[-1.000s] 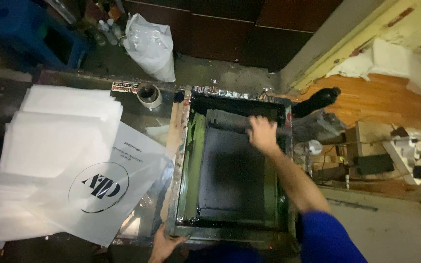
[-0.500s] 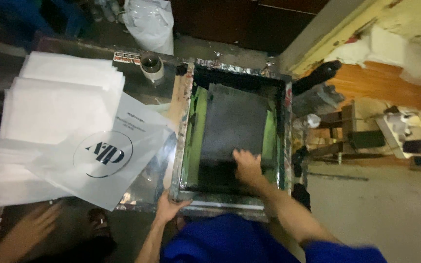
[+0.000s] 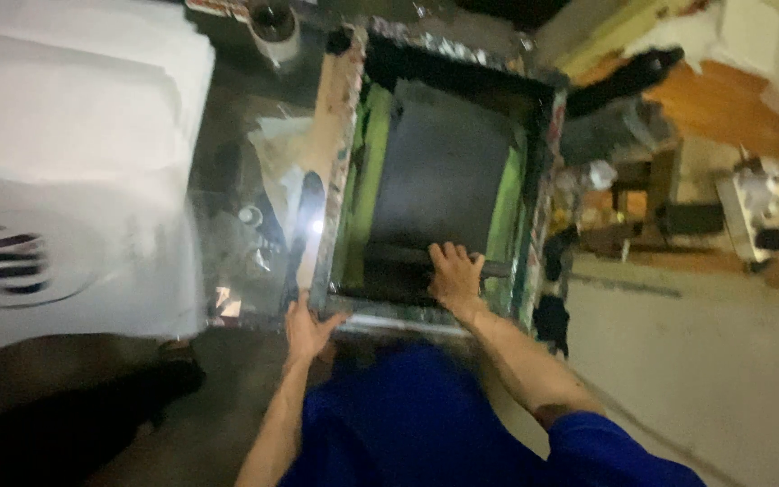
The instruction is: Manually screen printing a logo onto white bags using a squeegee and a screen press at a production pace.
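A wooden screen-printing frame (image 3: 346, 135) with a green-edged mesh and dark ink lies flat in front of me. My right hand (image 3: 455, 278) grips a dark squeegee (image 3: 407, 256) lying across the near end of the mesh. My left hand (image 3: 307, 330) presses on the frame's near left corner, fingers spread over the wood. The picture is blurred by motion.
A stack of white sheets (image 3: 74, 99) lies at the left, the nearest one (image 3: 65, 271) printed with a round black mark. A tape roll (image 3: 274, 27) sits beyond the frame's far left corner. Clutter and a wooden floor (image 3: 723, 99) are at the right.
My right hand has drawn the squeegee from the far end of the mesh to the near end. My left hand stays on the near left corner. The camera has moved closer.
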